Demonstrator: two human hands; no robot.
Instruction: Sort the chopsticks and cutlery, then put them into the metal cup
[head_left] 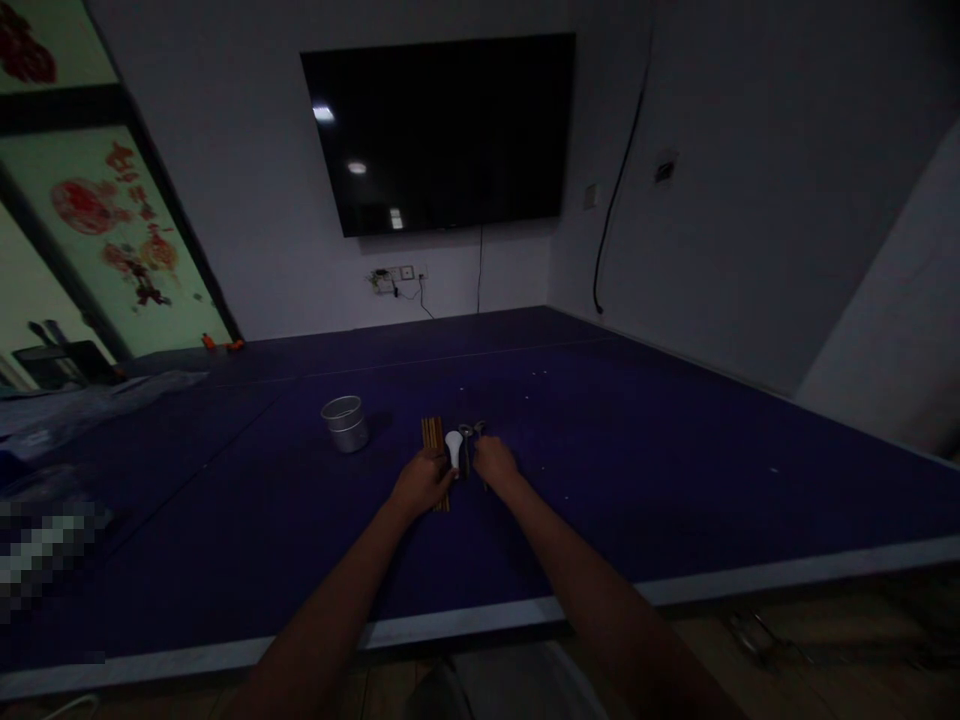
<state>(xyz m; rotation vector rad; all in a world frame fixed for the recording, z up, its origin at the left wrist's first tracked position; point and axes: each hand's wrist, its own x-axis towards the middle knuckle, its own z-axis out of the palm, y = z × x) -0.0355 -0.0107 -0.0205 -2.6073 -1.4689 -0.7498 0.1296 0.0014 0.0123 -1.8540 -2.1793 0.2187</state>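
Note:
A bundle of wooden chopsticks (433, 430) lies on the purple tabletop, running toward me. My left hand (418, 485) is closed over their middle, and its thumb reaches the lower end of a white spoon (454, 442) beside them. To the right of that spoon lies a metal spoon (466, 434). A second metal spoon (480, 427) has its handle under the curled fingers of my right hand (495, 463), which pinches it. The fingertips of that hand are partly hidden from view. Left of the chopsticks stands a metal cup (346, 425), upright and apart from both hands.
The purple table (637, 450) has a pale front edge and some small white specks. Clear plastic wrap (97, 400) lies at the left, with an orange object (222, 343) behind it. A television (450, 135) hangs on the wall above sockets and cables.

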